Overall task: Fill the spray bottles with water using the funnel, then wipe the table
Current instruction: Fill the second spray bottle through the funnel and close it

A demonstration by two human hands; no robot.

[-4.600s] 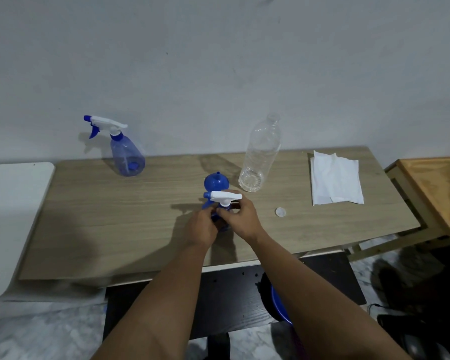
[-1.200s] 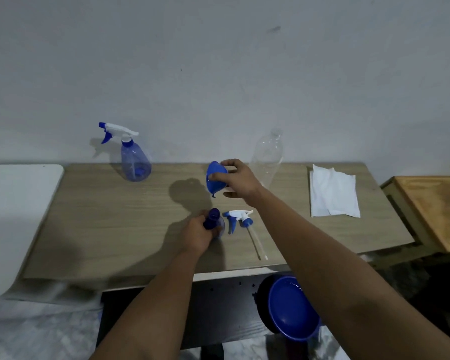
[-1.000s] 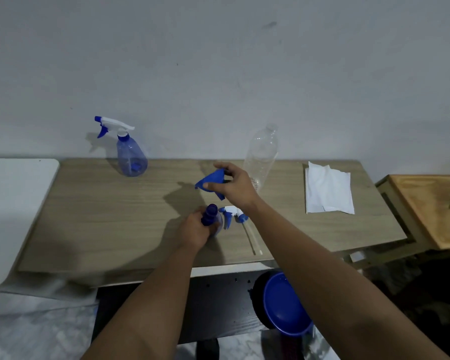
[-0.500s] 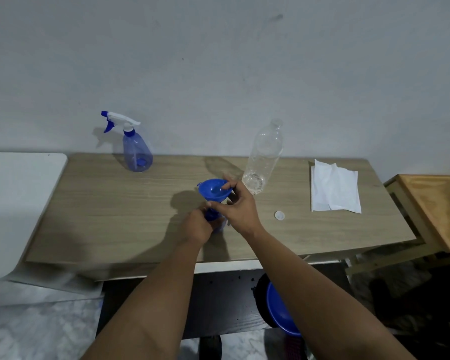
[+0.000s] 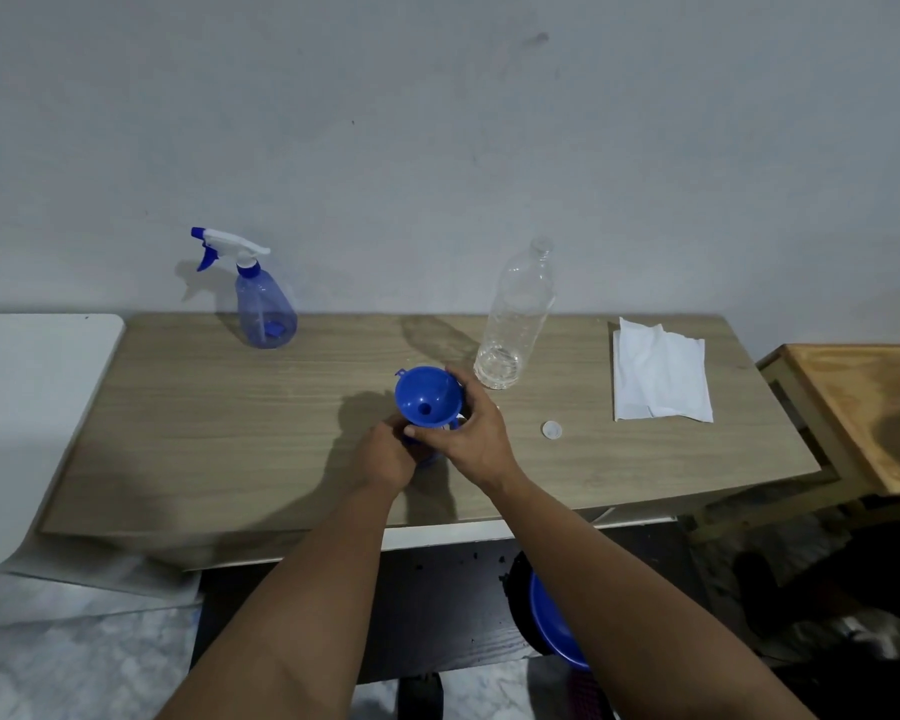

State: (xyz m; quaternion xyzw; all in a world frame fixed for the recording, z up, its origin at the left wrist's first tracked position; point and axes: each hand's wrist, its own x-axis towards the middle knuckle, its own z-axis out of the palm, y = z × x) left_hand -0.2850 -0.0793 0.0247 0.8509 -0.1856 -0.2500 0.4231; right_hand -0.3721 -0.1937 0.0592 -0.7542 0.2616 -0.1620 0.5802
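A blue funnel sits upright on the neck of an opened blue spray bottle, which is almost wholly hidden behind my hands near the middle of the wooden table. My right hand grips the funnel's rim and cone. My left hand wraps around the bottle below it. A second blue spray bottle with its white trigger head on stands at the back left. A clear plastic water bottle, uncapped and nearly empty, stands behind the funnel to the right. A white cloth lies at the table's right.
A small white cap lies on the table right of my hands. A white surface adjoins the table's left end, a wooden stand its right. A blue basin sits under the table.
My right hand picked up the funnel from behind the bottle, turned it upright and set it on the bottle's neck. The removed trigger head is now hidden. My left hand stayed on the bottle.
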